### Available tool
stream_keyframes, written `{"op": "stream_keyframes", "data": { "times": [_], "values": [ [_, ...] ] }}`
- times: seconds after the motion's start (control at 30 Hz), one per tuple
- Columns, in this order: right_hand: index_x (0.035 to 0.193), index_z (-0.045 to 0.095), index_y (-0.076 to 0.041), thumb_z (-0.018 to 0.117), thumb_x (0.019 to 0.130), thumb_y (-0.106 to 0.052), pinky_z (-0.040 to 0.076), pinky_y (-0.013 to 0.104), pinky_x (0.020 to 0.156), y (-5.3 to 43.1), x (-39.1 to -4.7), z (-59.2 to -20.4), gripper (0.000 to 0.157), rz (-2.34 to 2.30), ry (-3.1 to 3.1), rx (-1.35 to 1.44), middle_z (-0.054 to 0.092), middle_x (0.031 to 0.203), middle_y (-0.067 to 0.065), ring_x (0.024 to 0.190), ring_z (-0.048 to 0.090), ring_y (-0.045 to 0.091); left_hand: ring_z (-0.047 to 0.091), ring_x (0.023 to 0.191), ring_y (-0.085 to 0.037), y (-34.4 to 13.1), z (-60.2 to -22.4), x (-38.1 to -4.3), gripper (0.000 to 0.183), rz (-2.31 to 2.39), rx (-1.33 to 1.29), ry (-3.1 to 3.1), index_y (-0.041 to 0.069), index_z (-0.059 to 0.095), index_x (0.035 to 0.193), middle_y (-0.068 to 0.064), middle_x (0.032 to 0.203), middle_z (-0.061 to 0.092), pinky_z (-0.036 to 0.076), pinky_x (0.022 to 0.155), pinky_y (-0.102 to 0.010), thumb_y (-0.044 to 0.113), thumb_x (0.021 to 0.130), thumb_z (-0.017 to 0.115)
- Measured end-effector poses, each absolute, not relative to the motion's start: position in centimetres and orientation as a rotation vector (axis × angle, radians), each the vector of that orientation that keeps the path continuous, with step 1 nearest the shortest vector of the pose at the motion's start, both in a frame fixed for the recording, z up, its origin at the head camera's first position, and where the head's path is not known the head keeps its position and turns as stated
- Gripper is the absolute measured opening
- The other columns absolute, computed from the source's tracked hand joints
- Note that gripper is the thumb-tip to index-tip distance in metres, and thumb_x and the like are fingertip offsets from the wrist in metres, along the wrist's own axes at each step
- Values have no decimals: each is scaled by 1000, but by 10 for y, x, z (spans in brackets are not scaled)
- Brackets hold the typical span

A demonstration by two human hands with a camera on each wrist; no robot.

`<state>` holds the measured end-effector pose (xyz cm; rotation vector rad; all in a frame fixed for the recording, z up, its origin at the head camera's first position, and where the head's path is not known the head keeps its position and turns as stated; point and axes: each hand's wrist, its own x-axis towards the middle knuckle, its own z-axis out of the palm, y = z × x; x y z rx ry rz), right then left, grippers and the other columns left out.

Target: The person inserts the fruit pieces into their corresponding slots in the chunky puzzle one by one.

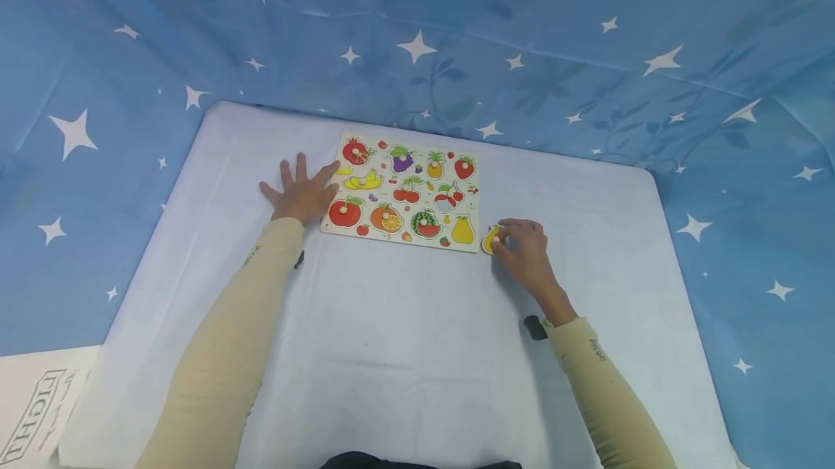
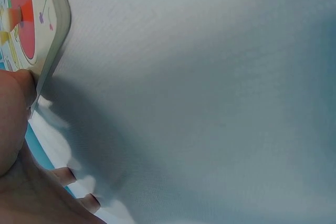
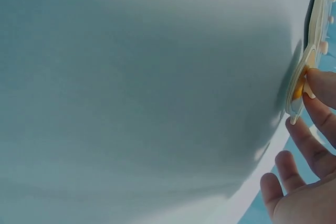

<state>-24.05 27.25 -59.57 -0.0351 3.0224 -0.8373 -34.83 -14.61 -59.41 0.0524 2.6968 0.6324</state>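
A wooden fruit peg puzzle board (image 1: pixel 419 148) lies on the white-covered table. My left hand (image 1: pixel 302 197) rests at its left edge, fingers spread, with the thumb (image 2: pixel 25 83) on the board's rim in the left wrist view. Beside the lower right corner, my right hand (image 1: pixel 527 255) pinches a yellow pear puzzle piece (image 1: pixel 488 240) between thumb and fingers. That piece tilts at the board's edge in the right wrist view. The pear-shaped recess (image 1: pixel 463 230), with a printed pear, is at the board's lower right. Pegged pieces such as the watermelon (image 1: pixel 427 224) and orange (image 1: pixel 386 218) sit in the board.
The white tablecloth (image 1: pixel 404 324) spreads around the board. Behind and beside the table hangs a blue curtain with white stars (image 1: pixel 417 47). A white printed box (image 1: pixel 39 404) is at the lower left. Dark wrist-worn devices (image 1: pixel 536 328) show by the sleeves.
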Motion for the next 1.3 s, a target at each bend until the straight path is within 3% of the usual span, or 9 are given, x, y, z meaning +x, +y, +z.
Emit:
{"op": "stream_keyframes", "data": {
  "times": [0.53, 1.3],
  "values": [
    [98, 68, -3, 76, 99, -6, 21, 68, 118, 244, -252, -588, 8, -989, 3015, -162, 65, 143, 19, 144, 40, 43, -19, 157, -55, -142, -598, -352, 67, 645, 53, 2686, 33, 19, 173, -25, 175, -16, -10, 108, -88, 38, 112, 47],
    [99, 70, 0, 75, 97, -2, 29, 64, 118, 220, -263, -602, 5, -1013, 2993, -207, 65, 146, 17, 143, 44, 41, -21, 157, -53, -147, -589, -345, 66, 665, 42, 2678, 32, 20, 173, -23, 176, -17, -11, 109, -87, 40, 112, 46]
  ]
}}
